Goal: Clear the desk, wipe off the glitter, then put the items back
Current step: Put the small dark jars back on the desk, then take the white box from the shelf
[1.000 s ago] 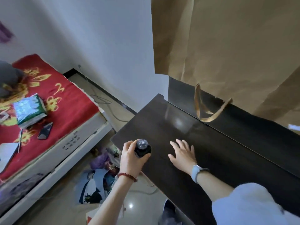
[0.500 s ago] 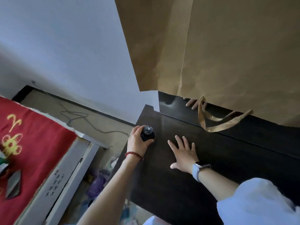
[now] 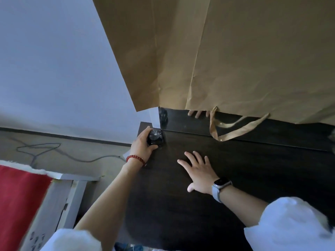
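1. Left hand [image 3: 142, 147]: fingers [image 3: 145, 132] curled round small dark jar [image 3: 155, 137], glittery top upward, long axis upright.
2. Jar position: far left corner of table [image 3: 253, 169], just beside glossy back panel [image 3: 183, 122]; base apparently at or near the surface, contact not discernible.
3. Right hand [image 3: 199, 171]: fingers spread, palm flat on table, apart from jar to its right.
4. Nearer hand: left. Likely next step: release, withdrawal back and leftward.
5. Paper bag [image 3: 235, 60] hanging above, ribbon handle [image 3: 235, 132] drooping onto table edge.
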A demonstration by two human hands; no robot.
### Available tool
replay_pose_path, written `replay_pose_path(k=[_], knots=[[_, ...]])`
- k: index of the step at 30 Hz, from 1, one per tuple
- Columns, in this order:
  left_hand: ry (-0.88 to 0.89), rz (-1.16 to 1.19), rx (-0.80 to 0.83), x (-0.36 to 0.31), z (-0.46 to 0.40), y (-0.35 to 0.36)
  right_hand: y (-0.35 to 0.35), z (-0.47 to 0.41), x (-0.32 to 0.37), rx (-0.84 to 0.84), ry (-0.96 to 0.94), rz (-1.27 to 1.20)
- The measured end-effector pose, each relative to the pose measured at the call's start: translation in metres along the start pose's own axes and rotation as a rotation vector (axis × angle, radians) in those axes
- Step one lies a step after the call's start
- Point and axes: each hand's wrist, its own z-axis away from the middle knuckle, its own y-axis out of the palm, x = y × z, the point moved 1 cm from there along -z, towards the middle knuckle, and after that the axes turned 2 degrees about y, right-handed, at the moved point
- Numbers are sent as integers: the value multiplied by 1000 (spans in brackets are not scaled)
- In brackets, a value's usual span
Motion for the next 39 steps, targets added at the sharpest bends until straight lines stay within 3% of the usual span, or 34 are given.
replay_pose_path(k=[4, 9, 11, 15, 22, 26, 31, 35, 39], knots=[[14, 16, -33, -1, 4, 5, 1, 0, 0, -12, 0, 1], [-10, 86, -285, -8, 47, 27, 7, 7, -5, -45, -30, -15], [-36, 70, -295, -11, 68, 44, 12, 19, -8, -122, -45, -82], [-9, -96, -63, -38, 100, 89, 34, 64, -25, -369, 57, -360], [280, -306, 251, -161, 122, 183, 84, 183, -123, -610, 445, -603], [559, -325, 319, -265, 163, 264, 116, 280, -204, -736, 678, -667], [806, -288, 421, -392, 255, 385, 171, 419, -301, -931, 837, -757], [878, -266, 488, -471, 312, 455, 198, 507, -366, -1021, 923, -767], [902, -268, 425, -530, 323, 489, 203, 555, -420, -1069, 943, -786]])
